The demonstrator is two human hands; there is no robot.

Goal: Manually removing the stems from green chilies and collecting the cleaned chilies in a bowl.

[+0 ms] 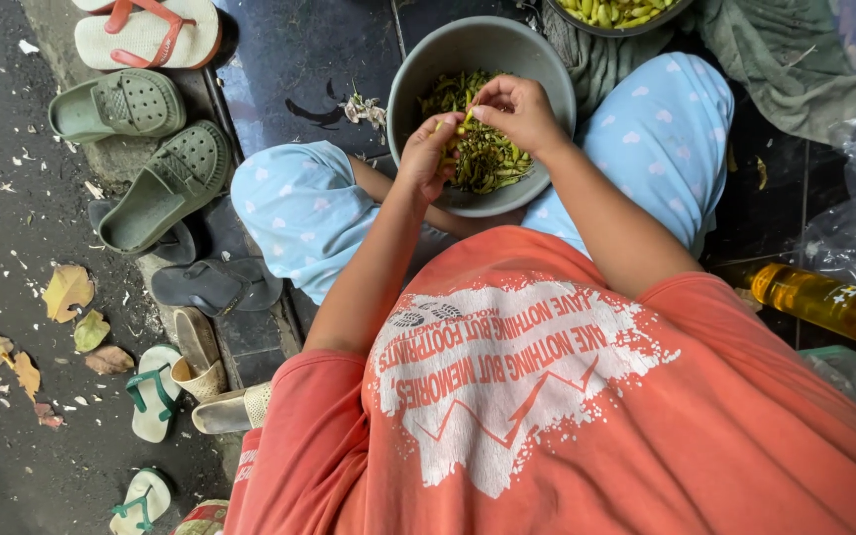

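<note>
Grip: my left hand [428, 159] and right hand [517, 111] pinch one green pod [454, 123], fingers together.
Bowl: grey bowl [418, 69] between my knees, catching pods.

dark tiled floor [289, 59] with grey basin [418, 69], yellow bottle [829, 302], green clogs [165, 183], sandals [151, 30]

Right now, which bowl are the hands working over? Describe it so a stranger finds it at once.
Start at the person's two knees in pale blue spotted cloth. Between them on the dark floor sits the round grey bowl, part filled with green pods, the left hand and right hand pinching a pod over it. The other bowl, at the top edge, holds yellow pieces.
</note>
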